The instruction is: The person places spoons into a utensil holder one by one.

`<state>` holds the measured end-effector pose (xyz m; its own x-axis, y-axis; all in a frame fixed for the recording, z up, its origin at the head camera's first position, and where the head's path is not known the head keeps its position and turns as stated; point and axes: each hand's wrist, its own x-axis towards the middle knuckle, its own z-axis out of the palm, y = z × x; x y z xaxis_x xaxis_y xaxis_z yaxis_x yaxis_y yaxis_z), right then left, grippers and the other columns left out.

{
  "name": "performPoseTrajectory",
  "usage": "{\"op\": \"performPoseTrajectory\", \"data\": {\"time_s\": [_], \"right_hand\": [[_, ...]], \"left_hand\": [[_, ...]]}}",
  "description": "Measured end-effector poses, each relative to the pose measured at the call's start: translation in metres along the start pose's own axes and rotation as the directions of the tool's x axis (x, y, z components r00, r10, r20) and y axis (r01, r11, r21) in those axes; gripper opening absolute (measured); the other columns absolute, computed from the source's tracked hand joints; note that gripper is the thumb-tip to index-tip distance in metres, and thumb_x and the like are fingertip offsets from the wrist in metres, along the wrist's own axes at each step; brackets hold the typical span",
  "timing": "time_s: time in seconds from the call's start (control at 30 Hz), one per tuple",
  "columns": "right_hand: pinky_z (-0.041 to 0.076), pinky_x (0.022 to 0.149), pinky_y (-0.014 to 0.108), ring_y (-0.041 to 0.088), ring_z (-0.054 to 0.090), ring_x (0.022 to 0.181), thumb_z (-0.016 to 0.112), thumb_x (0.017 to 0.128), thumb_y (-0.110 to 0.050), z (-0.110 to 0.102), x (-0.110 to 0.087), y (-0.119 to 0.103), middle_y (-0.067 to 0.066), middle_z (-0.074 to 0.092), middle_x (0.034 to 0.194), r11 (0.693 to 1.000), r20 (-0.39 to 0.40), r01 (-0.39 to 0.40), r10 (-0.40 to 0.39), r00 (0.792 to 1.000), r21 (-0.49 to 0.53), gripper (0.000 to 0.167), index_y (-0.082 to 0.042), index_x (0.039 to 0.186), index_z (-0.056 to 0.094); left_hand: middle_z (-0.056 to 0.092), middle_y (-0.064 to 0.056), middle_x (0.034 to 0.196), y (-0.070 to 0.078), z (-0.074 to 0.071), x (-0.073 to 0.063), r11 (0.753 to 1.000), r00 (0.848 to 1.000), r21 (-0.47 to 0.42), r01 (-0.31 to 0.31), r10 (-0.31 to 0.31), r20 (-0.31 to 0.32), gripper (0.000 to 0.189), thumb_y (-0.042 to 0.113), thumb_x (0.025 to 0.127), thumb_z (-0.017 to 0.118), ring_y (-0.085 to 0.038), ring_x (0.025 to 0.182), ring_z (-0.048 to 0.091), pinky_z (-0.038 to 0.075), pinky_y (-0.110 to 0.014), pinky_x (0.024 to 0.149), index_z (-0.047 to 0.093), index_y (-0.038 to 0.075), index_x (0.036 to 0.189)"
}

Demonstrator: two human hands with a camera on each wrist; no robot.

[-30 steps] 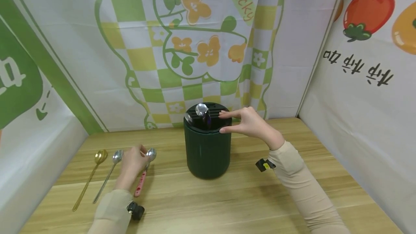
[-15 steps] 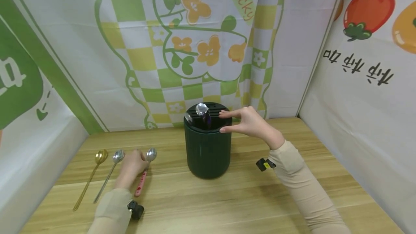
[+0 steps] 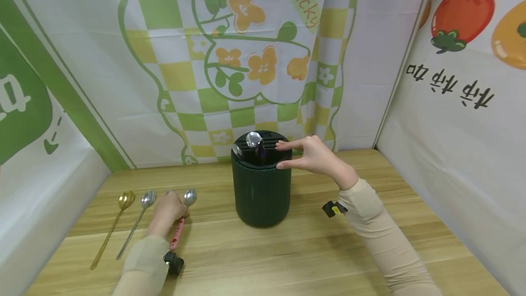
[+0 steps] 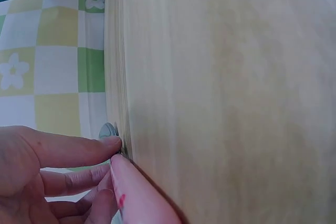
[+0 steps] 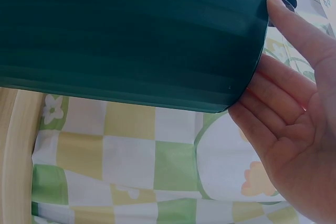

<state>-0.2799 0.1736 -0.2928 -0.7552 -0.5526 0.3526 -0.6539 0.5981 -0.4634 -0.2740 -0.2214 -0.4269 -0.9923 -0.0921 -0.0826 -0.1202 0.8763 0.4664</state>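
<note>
My left hand [image 3: 167,211] is low over the table at the left, pinching a pink-handled spoon [image 3: 177,233] at its neck between thumb and fingers. In the left wrist view, the pink handle [image 4: 137,195] runs back from the fingertips and a silver bowl [image 4: 107,130] shows beyond them. A dark green utensil holder [image 3: 262,198] stands upright at the table's back, with a silver spoon [image 3: 253,140] poking up from its opening. My right hand [image 3: 314,155] rests at the holder's right rim, fingers and thumb extended and apart. Its thumb touches the rim in the right wrist view.
Left of my left hand lie a gold spoon [image 3: 110,227] and a silver spoon [image 3: 137,223], roughly side by side. The wooden table [image 3: 263,259] backs onto a checkered curtain [image 3: 222,118], and a white printed curtain [image 3: 452,140] borders the right side.
My left hand has moved slightly down and toward the pink-handled spoon, from beside its bowl to its neck. My right hand stays at the holder's rim.
</note>
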Motion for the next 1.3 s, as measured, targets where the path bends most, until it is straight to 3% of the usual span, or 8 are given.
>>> {"op": "performPoseTrajectory", "data": {"time_s": [0.27, 0.37, 0.5, 0.73, 0.97, 1.3], "right_hand": [[0.045, 0.073, 0.028, -0.001, 0.053, 0.047, 0.073, 0.078, -0.049, 0.0, 0.0, 0.0, 0.0, 0.059, 0.131, 1.0, 0.003, -0.005, 0.005, 1.0, -0.001, 0.051, -0.022, 0.121, 0.066], [0.045, 0.067, 0.027, 0.001, 0.039, 0.039, 0.073, 0.078, -0.048, 0.0, 0.0, -0.001, -0.001, 0.059, 0.131, 1.0, 0.003, -0.008, 0.008, 1.0, -0.009, 0.051, -0.023, 0.121, 0.066], [0.044, 0.061, 0.025, 0.002, 0.032, 0.037, 0.073, 0.078, -0.048, 0.0, 0.0, 0.0, -0.001, 0.059, 0.131, 1.0, 0.002, -0.011, 0.011, 1.0, -0.017, 0.05, -0.023, 0.121, 0.066], [0.045, 0.065, 0.025, 0.002, 0.052, 0.042, 0.072, 0.078, -0.049, 0.001, 0.0, 0.001, 0.0, 0.059, 0.131, 1.0, 0.002, -0.003, 0.003, 1.0, -0.006, 0.051, -0.022, 0.121, 0.066], [0.043, 0.058, 0.024, 0.002, 0.028, 0.036, 0.072, 0.078, -0.049, 0.001, 0.001, 0.001, 0.0, 0.06, 0.13, 1.0, -0.005, 0.002, -0.002, 1.0, -0.013, 0.05, -0.023, 0.121, 0.066], [0.045, 0.065, 0.027, 0.002, 0.034, 0.037, 0.072, 0.079, -0.048, 0.0, 0.001, 0.001, 0.002, 0.06, 0.13, 1.0, -0.003, 0.001, -0.001, 1.0, -0.001, 0.051, -0.021, 0.121, 0.067]], "left_hand": [[0.054, -0.013, 0.069, 0.001, 0.0, 0.002, 1.0, 1.0, 0.002, 0.007, -0.007, 0.012, 0.022, 0.01, 0.07, 0.076, -0.024, 0.061, 0.049, 0.041, -0.029, 0.05, 0.057, -0.001, 0.068], [0.055, -0.014, 0.071, 0.002, 0.0, 0.002, 1.0, 1.0, 0.01, -0.003, 0.002, 0.011, 0.022, 0.011, 0.068, 0.077, -0.025, 0.063, 0.05, 0.042, -0.031, 0.052, 0.059, -0.001, 0.069], [0.054, -0.012, 0.069, 0.004, 0.001, 0.002, 1.0, 1.0, 0.01, -0.003, 0.003, 0.018, 0.022, 0.01, 0.068, 0.077, -0.024, 0.062, 0.049, 0.042, -0.031, 0.052, 0.057, 0.001, 0.065], [0.054, -0.009, 0.064, 0.007, 0.003, 0.002, 1.0, 1.0, -0.008, 0.015, -0.015, 0.01, 0.022, 0.009, 0.066, 0.076, -0.021, 0.058, 0.048, 0.039, -0.027, 0.048, 0.056, 0.004, 0.06], [0.054, -0.009, 0.064, 0.01, 0.002, 0.002, 1.0, 1.0, -0.005, 0.022, -0.022, 0.013, 0.024, 0.01, 0.069, 0.076, -0.021, 0.058, 0.047, 0.038, -0.028, 0.047, 0.055, 0.005, 0.059], [0.053, -0.004, 0.058, 0.013, 0.004, 0.0, 0.999, 0.999, -0.001, 0.036, -0.036, 0.009, 0.023, 0.012, 0.069, 0.078, -0.018, 0.054, 0.047, 0.037, -0.025, 0.045, 0.059, 0.005, 0.059]]}}
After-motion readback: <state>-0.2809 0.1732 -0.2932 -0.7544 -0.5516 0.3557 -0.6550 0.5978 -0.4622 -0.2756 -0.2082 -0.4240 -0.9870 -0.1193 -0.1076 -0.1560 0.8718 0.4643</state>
